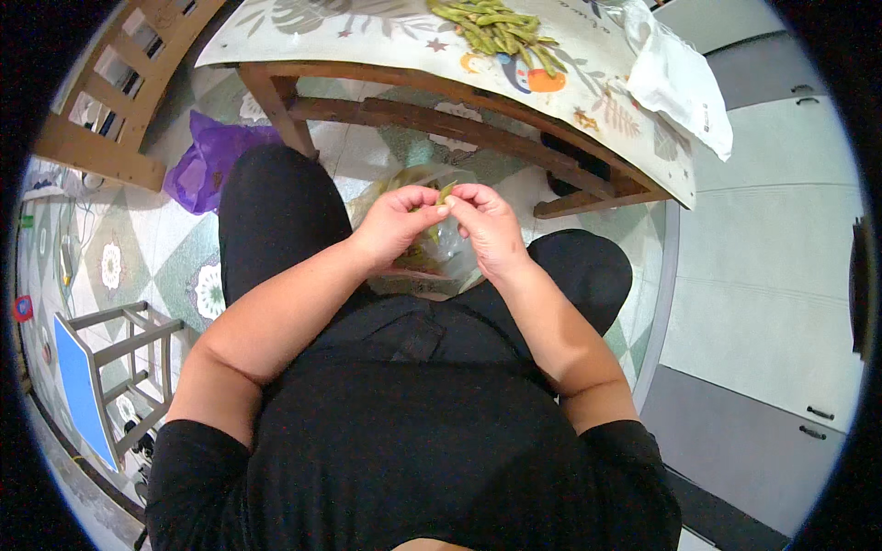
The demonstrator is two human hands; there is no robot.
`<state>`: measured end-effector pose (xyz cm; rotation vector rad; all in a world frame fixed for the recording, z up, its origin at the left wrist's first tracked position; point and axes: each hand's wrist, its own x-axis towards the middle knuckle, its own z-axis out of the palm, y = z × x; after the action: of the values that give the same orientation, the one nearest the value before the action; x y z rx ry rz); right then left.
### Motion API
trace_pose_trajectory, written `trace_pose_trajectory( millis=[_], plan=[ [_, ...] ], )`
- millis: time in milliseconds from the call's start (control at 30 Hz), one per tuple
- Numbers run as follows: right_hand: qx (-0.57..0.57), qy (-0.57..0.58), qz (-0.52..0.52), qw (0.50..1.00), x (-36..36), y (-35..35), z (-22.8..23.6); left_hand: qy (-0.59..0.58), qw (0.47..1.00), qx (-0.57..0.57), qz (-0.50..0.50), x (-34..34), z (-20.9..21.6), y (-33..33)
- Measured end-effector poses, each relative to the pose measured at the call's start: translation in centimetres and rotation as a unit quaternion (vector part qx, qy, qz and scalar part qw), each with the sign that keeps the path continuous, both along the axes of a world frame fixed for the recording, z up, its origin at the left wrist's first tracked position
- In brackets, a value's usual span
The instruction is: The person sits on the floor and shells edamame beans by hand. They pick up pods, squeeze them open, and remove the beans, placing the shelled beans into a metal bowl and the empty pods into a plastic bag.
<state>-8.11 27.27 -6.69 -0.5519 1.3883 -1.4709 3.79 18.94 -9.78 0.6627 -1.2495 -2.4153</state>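
Note:
Between my knees, a green bean pod (446,193) is pinched in the fingertips of both hands. My left hand (393,226) has its thumb and fingers closed on one end of the pod. On the other end, the thumb and forefinger of my right hand (492,231) are closed. Right below them sits a clear plastic bag (457,250) with greenish and brownish bits in it, partly covered by my hands. A pile of green bean pods (496,29) lies on the table ahead.
The wooden table (404,119) wears a printed cloth (331,37); a white plastic bag (675,83) hangs over its right corner. To the left are a purple bag (207,161), a wooden chair (101,151) and a blue-topped stool (83,386). Cabinets (753,275) line the right.

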Motion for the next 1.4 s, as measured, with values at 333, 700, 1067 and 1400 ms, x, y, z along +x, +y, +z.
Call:
trace_pose_trajectory(
  millis=[333,700,1067,1400],
  plan=[
    [0.014,0.227,0.090,0.970,-1.0,0.5,-0.2,-0.185,0.890,-0.401,-0.113,0.5,-0.6,-1.4],
    [0.073,-0.079,0.132,0.985,-1.2,0.6,-0.3,-0.098,0.989,-0.101,0.048,0.3,1.0,-1.1],
    [0.028,-0.303,0.161,0.939,-1.4,0.5,-1.9,0.006,0.995,0.089,-0.034,0.3,-0.6,-1.2],
    [0.042,-0.249,0.135,0.958,-0.8,0.2,-0.9,-0.007,0.996,0.088,0.000,0.3,-0.9,-1.1]
  ],
)
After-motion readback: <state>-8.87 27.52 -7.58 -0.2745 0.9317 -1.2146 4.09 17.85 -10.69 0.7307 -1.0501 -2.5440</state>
